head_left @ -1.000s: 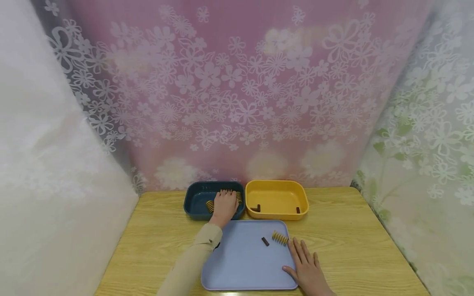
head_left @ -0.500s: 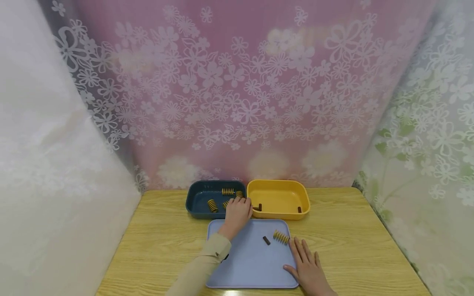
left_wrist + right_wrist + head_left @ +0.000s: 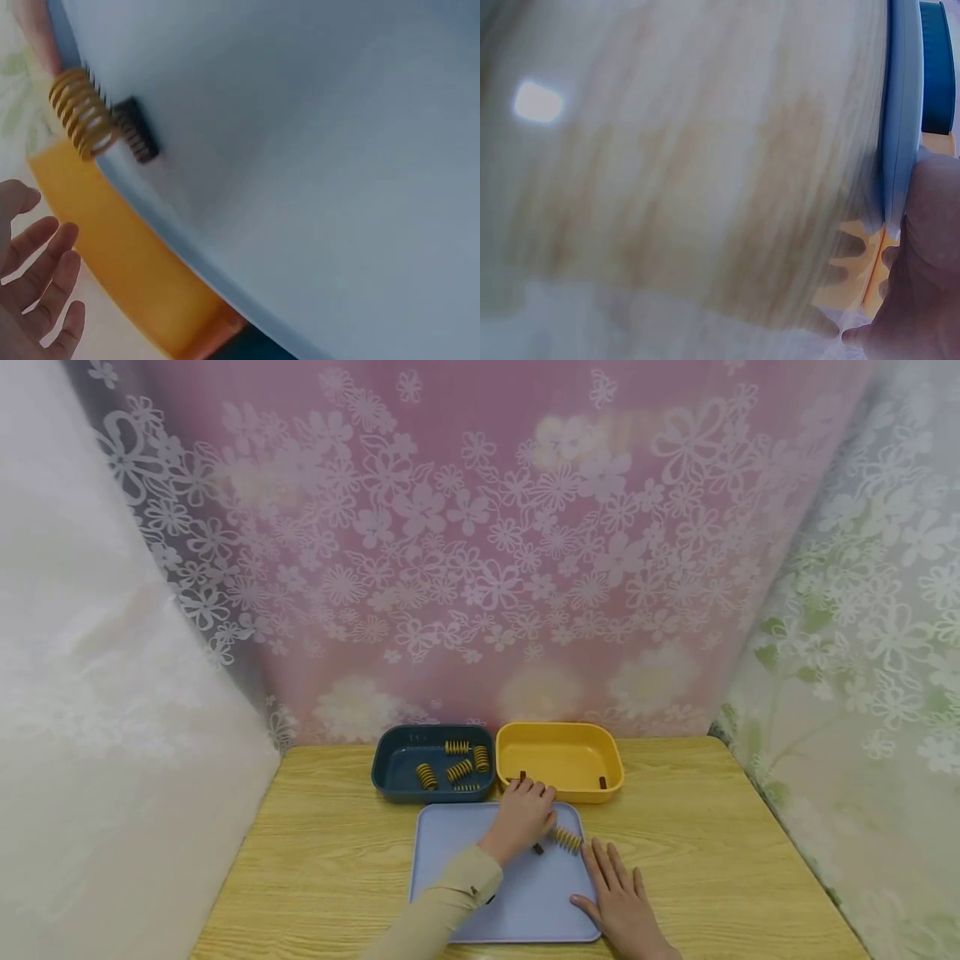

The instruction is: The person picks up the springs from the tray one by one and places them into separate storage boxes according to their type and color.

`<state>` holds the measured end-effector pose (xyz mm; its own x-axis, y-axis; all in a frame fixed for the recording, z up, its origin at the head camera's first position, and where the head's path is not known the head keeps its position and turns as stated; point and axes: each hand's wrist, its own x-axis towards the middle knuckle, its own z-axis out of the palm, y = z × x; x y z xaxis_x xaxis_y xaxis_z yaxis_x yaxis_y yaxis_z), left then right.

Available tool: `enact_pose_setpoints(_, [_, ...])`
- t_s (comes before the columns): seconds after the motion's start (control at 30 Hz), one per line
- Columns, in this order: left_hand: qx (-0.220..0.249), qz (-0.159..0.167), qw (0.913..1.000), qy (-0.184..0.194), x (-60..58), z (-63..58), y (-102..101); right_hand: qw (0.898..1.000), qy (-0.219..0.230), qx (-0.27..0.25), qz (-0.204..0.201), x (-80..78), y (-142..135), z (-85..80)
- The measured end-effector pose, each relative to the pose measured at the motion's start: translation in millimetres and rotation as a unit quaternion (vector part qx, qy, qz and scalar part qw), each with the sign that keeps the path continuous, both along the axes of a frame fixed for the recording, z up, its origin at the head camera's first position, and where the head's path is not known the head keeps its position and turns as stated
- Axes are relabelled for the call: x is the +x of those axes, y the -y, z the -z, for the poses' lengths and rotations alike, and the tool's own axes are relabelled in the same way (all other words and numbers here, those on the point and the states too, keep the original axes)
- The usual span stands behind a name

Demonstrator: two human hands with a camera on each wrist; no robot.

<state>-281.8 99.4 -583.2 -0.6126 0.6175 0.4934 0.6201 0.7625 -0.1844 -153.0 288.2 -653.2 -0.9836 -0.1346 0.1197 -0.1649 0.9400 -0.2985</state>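
Note:
My left hand (image 3: 522,814) hovers over the back of the light blue tray (image 3: 491,918), close to the front of the yellow bin (image 3: 562,747). In the left wrist view its fingers (image 3: 52,281) are spread and loosely bent, with nothing visible between them. A yellow coil spring (image 3: 567,839) lies at the tray's right side. Beside the spring is a small dark brown block (image 3: 537,849), partly covered by my left hand in the head view; the left wrist view shows ridges on it. My right hand (image 3: 624,902) rests flat with straight fingers on the tray's right edge.
Several yellow springs (image 3: 459,769) lie in the dark blue bin (image 3: 397,789) at the back left. Dark brown pieces (image 3: 602,782) are inside the yellow bin. The wooden table (image 3: 322,860) is bordered by a flowered curtain (image 3: 480,568) behind and sheets on both sides.
My left hand has come out of the dark blue bin, uncovering its springs, and moved right and nearer over the tray towards the spring. My right hand has stayed at the tray's edge.

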Motion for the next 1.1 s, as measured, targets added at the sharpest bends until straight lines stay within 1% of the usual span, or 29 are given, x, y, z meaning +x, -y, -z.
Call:
enact_pose_setpoints(0.07, [-0.016,0.016,0.9994,0.026,4.6,2.9,-6,1.0,-0.008,-0.003,-0.001,0.8,0,-0.6])
enact_pose_setpoints(0.17, [-0.036,0.037,0.9971,0.056,10.3,6.4,-12,1.0,-0.016,-0.003,-0.003,1.4,1,-1.6])
enact_pose_setpoints(0.3, [-0.078,0.053,0.9932,0.068,14.9,11.5,-17,1.0,-0.014,-0.004,-0.004,1.6,1,-1.6])
enact_pose_setpoints(0.4, [-0.11,0.047,0.9903,0.07,16.4,16.6,-19,1.0,-0.007,-0.002,-0.006,1.5,1,-1.0])
enact_pose_setpoints(0.53, [-0.13,0.033,0.9884,0.071,16.3,23.3,-20,1.0,-0.007,-0.002,-0.006,1.7,1,-0.5])
enact_pose_setpoints(0.67, [-0.135,0.024,0.988,0.071,15.8,26.8,-21,1.0,-0.013,-0.003,-0.006,1.9,1,-1.4])
enact_pose_setpoints(0.83, [-0.142,0.012,0.987,0.075,16.2,26.4,-23,1.0,-0.017,-0.005,-0.008,2.3,2,-3.7])
enact_pose_setpoints(1.1, [-0.144,-0.004,0.9871,0.069,16.0,29.1,-24,1.0,-0.006,-0.006,-0.004,2.9,2,-5.1])
